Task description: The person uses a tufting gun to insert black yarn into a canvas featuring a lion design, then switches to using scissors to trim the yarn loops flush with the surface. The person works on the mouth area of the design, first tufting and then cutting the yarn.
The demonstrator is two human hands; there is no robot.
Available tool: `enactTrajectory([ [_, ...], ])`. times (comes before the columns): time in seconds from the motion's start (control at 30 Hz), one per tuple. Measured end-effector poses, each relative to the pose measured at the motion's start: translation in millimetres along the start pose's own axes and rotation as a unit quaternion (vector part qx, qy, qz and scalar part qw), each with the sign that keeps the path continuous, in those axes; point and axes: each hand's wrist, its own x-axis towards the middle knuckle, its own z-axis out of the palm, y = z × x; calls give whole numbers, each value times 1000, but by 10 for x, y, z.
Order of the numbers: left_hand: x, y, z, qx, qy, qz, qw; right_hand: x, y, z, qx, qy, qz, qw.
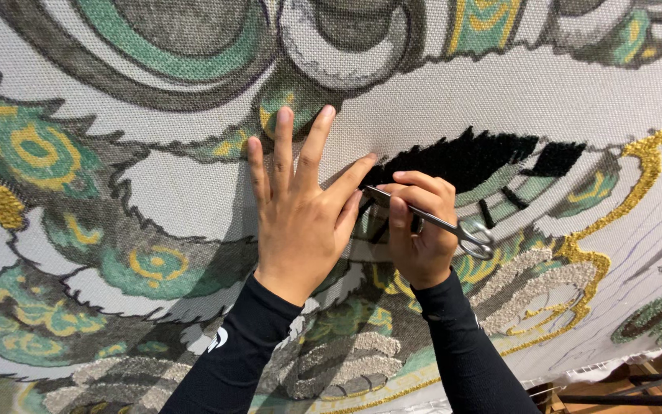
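A big stretched canvas [499,92] fills nearly the whole frame, a pale woven backing printed with swirling grey, green and yellow shapes. Some parts are already tufted: a raised gold border [645,153] curves down the right side, grey-white pile sits low in the middle and lower right, and a patch of black pile [461,157] lies just right of centre, with a smaller black bit beside it. At the lower right corner a strip of wooden frame [622,387] shows below the cloth's edge.

Both arms come up from the bottom centre in black sleeves. The left hand [300,222] lies flat on the cloth at mid-frame, fingers spread and straight, gripping nothing, its thumb reaching towards the black patch. Just to its right, the right hand [421,230] is curled closed around a pair of metal scissors [434,222]. The blades point up and left, their tip close to the left thumb at the lower left edge of the black pile; the ringed handles stick out to the right of the fist.
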Motion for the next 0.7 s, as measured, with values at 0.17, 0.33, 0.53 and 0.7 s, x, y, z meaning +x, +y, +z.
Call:
enactTrajectory([
  [0.17, 5, 22, -29, 5, -8, -3, 1000, 20, 1, -13, -34, -29, -9, 999],
  [0.33, 5, 40, -58, 10, -12, -3, 1000, 18, -7, 3, -49, -31, -13, 998],
  [0.53, 21, 18, -41, 8, -14, -3, 1000, -6, 0, -17, 4, -8, 8, 1000],
  [0.7, 21, 14, -22, 12, -12, -4, 1000, -12, 2, -24, 11, -5, 12, 1000],
])
